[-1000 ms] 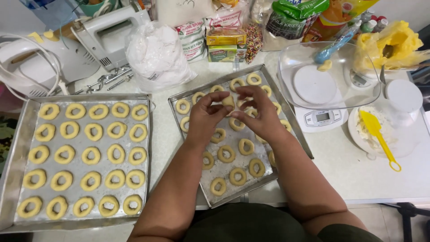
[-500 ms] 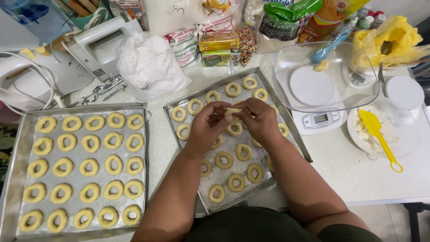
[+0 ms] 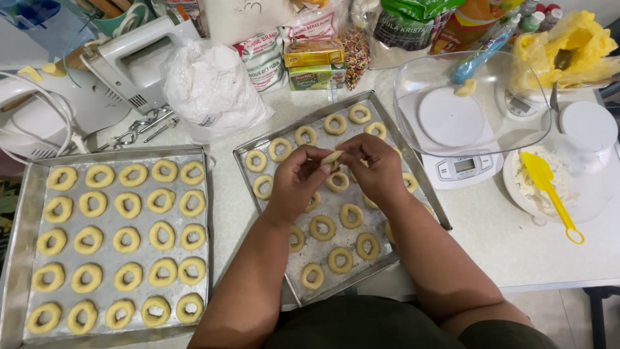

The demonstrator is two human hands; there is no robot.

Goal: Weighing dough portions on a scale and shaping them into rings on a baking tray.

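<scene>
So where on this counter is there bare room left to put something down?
Bare patches: the counter strip between the full left tray and the middle tray, and the near-right counter below the scale and the bowl with the yellow spatula. The back edge is crowded with bags, boxes and a hand mixer.

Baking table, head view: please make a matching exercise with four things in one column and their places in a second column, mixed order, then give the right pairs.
Things:
1. piece of dough
2. yellow spatula
3. clear bowl
4. full tray

Places:
A. on the kitchen scale
B. far left of the table
C. between the left hand and right hand
D. in the flour container, far right

Pairs: 1-C, 2-D, 3-A, 4-B
</scene>
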